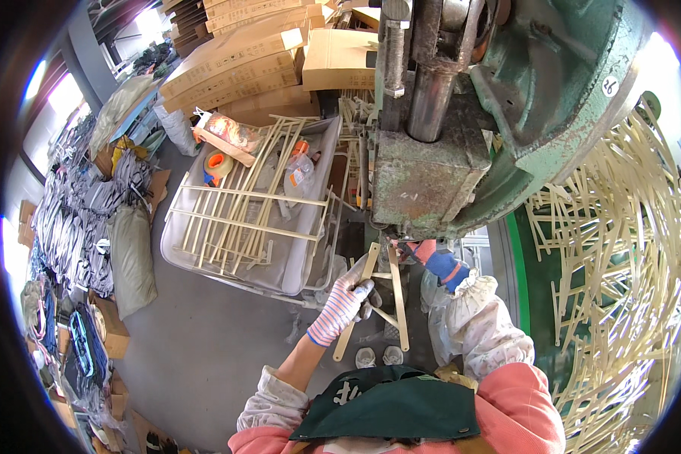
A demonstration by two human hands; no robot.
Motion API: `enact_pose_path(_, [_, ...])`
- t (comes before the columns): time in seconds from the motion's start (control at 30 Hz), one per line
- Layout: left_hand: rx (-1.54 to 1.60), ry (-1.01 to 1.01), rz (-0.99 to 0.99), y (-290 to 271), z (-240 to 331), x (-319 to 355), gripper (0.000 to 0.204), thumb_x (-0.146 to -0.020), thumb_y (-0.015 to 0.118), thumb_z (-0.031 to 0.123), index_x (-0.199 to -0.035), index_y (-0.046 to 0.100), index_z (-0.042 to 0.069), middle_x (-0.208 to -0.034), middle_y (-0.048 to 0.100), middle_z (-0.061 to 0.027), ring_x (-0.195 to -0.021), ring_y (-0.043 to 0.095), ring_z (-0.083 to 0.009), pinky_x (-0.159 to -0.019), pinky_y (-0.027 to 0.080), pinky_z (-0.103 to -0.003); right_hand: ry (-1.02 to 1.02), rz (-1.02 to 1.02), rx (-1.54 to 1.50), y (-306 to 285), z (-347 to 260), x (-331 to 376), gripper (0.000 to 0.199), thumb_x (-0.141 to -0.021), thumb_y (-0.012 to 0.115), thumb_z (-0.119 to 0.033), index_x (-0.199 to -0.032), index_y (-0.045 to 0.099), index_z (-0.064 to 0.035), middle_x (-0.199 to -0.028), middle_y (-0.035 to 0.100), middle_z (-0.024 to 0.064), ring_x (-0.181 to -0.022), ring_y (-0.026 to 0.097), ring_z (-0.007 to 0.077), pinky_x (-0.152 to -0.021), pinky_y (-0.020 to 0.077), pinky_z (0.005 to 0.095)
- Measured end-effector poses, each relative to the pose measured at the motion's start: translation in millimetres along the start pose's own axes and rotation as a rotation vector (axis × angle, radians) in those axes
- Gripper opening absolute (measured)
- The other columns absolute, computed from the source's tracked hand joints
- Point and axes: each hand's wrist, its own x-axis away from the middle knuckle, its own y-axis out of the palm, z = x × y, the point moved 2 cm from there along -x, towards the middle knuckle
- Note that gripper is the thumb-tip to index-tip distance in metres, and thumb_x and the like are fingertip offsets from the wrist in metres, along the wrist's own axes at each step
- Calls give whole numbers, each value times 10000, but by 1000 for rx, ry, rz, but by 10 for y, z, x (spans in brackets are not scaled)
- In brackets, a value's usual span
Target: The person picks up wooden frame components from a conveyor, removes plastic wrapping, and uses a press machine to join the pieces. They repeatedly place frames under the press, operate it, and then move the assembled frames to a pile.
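Strips point(398, 310), flat and round-ended, slant below the scuffed green press point(564, 113); the left hand point(345, 304), in striped knit, grips one; what the right hand point(419, 250) grips, I cannot tell.

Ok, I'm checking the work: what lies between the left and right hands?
In the head view, a long pale strip lies between the left hand and the right hand, its upper end near the latter.

The green press point(579, 98) bears a round number sticker point(610, 85), cartons point(234, 79) apparently print, the apron point(401, 408) white lettering point(346, 391).
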Motion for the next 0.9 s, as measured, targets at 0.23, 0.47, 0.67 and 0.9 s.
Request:
enact_pose_path(0.23, [-2, 18, -55, -7, 33, -31, 519, -943, 421, 70, -1427, 320, 228, -660, 603, -32, -398, 470, -42, -341, 314, -174, 272, 121, -651, -144, 745, -52, 341, -891, 520, -204, -1196, 491, -52, -1143, 555, 128, -1030, 542, 279, -831, 450, 430])
enact_pose_path(0.47, [-33, -13, -128, 20, 136, -100, 521, -944, 432, 88, -1429, 315, 238, -649, 590, -19, -410, 480, -37, -347, 318, -171, 313, 4, -511, -116, -307, 456, 280, -845, 525, -90, -1117, 533, -25, -983, 640, 98, -889, 611, 199, -771, 490, 358])
enact_pose_path(0.67, [27, -17, -71, -85, 141, -90, 504, -935, 459, 108, -1413, 349, 224, -623, 589, -15, -387, 468, -44, -342, 322, -174, 212, -78, -186, 455, -1152, 1301, 538, -719, 585, 85, -1229, 444, -19, -906, 668, 34, -871, 623, 136, -789, 487, 285])
enact_pose_path(0.9, [4, -76, -50, -329, 65, 150, 490, -916, 492, 90, -1392, 385, 138, -647, 595, -29, -419, 450, -34, -379, 346, -165, 107, 26, -440, 843, -984, 1514, 52, -834, 587, 20, -870, 622, 4, -746, 620, 47, -698, 619, 139, -615, 514, 276])
